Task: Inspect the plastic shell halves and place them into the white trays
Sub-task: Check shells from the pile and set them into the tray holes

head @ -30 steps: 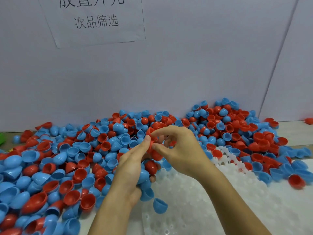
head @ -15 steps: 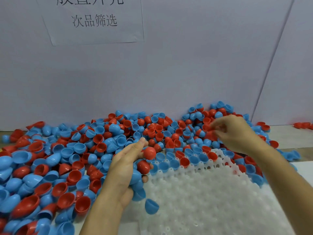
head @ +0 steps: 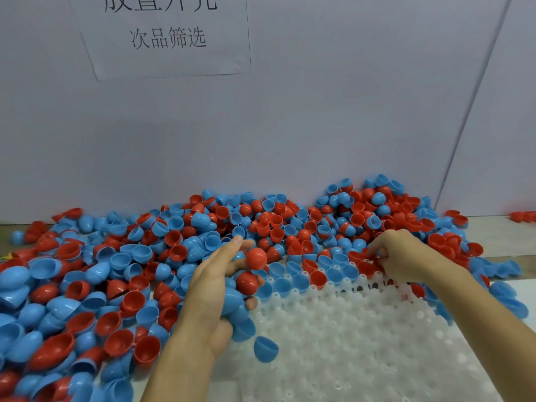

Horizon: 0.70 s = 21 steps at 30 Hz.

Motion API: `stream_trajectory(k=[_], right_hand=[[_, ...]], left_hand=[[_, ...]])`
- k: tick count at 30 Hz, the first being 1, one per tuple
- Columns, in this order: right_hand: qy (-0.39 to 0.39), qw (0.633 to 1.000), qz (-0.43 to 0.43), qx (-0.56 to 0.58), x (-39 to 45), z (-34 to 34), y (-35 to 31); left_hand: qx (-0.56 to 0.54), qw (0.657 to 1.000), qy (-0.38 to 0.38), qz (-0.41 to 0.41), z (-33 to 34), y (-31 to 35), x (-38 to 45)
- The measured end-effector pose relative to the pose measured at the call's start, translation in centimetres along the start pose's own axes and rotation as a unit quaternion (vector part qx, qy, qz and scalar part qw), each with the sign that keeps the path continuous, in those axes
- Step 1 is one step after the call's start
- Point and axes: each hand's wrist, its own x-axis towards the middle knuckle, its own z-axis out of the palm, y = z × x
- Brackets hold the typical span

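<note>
The left hand (head: 214, 285) sits at about 7 o'clock from the middle of the view, fingers curled round a clutch of shells (head: 240, 297), red ones near the fingertips and blue ones in the palm. At 3 o'clock the right hand (head: 403, 256) has its fingers bent down into the pile (head: 145, 256), pinching at red shells at the tray's far edge; which shell it grips cannot be told. The white tray (head: 362, 343) spreads from 5 to 6 o'clock with a row of shells seated along its far edge, a loose blue shell (head: 265, 349) on its near-left corner, and a paper sign (head: 168, 36) on the wall at 12 o'clock.
</note>
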Motion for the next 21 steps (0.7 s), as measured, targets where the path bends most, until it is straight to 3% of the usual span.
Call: stream_trajectory(k=[4, 7, 10, 14, 21], right_hand=[[0.016, 1.0, 0.0, 0.012, -0.7, -1.2, 0.0], [0.012, 0.995, -0.062, 0.074, -2.4, -2.8, -1.6], [-0.096, 0.968, -0.182, 0.142, -5.4, -4.1, -5.5], [-0.202, 0.931, -0.278, 0.119, -8.5, -2.0, -9.6], [-0.096, 0.953, -0.277, 0.078, -9.2, 1.8, -11.2]], left_hand=[[-0.015, 1.0, 0.003, -0.005, 0.0, 0.2, -0.1], [-0.025, 1.0, 0.007, 0.0, -0.1, 0.4, -0.3], [-0.036, 0.999, 0.025, 0.014, -0.5, 0.8, -0.3], [-0.057, 0.996, 0.054, 0.043, -1.4, 1.5, -0.4], [-0.102, 0.99, 0.08, 0.058, -2.3, 2.0, -0.2]])
